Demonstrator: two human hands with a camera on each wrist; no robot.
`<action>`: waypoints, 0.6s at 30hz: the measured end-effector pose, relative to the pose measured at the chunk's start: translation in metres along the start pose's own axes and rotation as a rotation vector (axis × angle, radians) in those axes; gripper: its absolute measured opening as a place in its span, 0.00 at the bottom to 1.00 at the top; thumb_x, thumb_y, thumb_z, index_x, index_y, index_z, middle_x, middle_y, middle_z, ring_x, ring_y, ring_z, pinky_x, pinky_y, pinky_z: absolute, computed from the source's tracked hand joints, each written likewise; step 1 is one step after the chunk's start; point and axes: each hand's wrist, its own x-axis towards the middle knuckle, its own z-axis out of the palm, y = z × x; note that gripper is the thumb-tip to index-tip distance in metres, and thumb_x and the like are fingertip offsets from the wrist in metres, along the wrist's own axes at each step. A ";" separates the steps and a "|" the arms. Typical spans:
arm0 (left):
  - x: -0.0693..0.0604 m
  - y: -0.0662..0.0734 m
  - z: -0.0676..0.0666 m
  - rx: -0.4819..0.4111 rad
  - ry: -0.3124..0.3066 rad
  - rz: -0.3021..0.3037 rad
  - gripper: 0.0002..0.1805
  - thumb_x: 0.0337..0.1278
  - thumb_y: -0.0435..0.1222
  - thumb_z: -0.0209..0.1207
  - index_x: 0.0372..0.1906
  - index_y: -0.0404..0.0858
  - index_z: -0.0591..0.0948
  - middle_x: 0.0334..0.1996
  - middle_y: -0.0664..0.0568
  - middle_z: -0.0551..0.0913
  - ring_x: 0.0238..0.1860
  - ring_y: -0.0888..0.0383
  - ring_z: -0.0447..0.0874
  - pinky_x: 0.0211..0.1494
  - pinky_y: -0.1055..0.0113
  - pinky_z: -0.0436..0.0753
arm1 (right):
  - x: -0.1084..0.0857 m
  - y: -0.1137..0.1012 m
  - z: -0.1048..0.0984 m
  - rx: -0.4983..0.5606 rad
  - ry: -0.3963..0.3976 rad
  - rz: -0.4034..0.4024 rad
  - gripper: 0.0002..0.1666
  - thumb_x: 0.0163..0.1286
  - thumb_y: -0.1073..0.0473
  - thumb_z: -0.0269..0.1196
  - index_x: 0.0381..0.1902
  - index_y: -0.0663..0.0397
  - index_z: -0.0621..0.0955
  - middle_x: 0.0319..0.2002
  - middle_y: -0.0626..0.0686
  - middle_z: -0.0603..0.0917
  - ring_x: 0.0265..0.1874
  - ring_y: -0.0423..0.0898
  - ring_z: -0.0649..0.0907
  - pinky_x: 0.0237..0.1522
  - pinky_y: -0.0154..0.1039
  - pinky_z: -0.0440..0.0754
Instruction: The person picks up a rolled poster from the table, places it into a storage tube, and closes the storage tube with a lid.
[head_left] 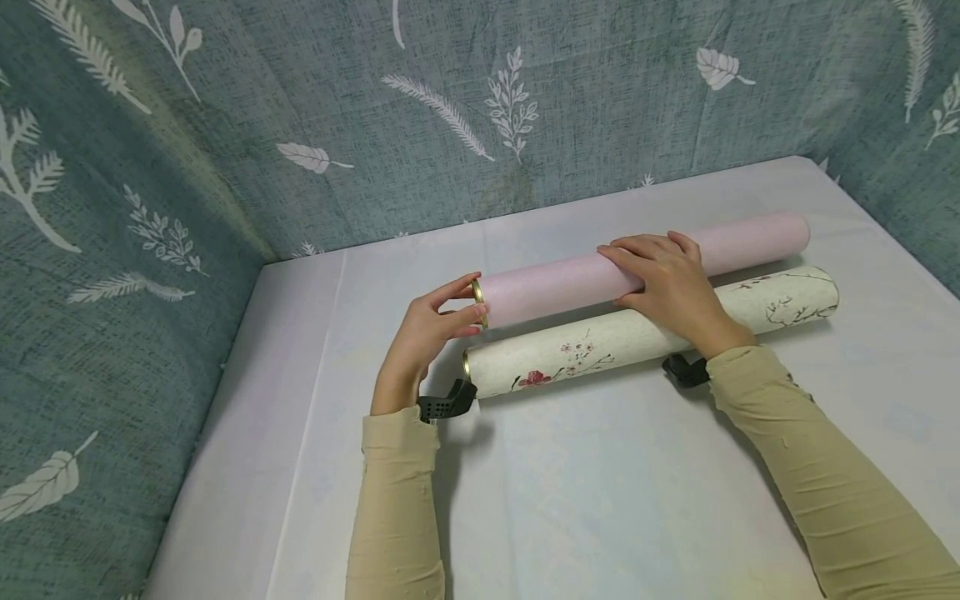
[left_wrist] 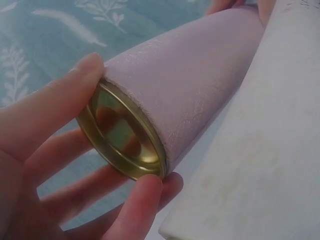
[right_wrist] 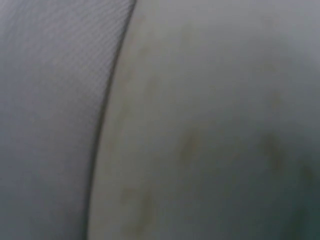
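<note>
A long pink tube [head_left: 551, 287] with a gold metal end cap [left_wrist: 122, 132] lies slantwise across the table. My left hand [head_left: 423, 333] holds it by the capped end, fingers and thumb spread round the rim. Over the middle of the same tube curls my right hand [head_left: 667, 279], gripping it from above. Nearer to me lies a cream tube [head_left: 585, 350] printed with red blossoms and dark twigs, roughly parallel to the pink one. The right wrist passes above it. Only the blurred cream surface [right_wrist: 170, 110] and some tablecloth fill the right wrist view.
A pale cloth covers the table [head_left: 585, 492]. Green curtain [head_left: 337, 108] with white leaf prints hangs at the back and both sides. Black wrist devices [head_left: 448, 402] sit at the cuffs, close to the cream tube.
</note>
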 end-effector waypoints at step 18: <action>-0.012 0.023 0.006 0.007 -0.040 -0.004 0.30 0.50 0.44 0.61 0.61 0.51 0.68 0.55 0.52 0.69 0.45 0.52 0.77 0.47 0.59 0.77 | 0.000 0.001 0.000 -0.007 -0.019 0.008 0.41 0.42 0.58 0.73 0.57 0.46 0.72 0.55 0.52 0.73 0.56 0.52 0.67 0.60 0.54 0.49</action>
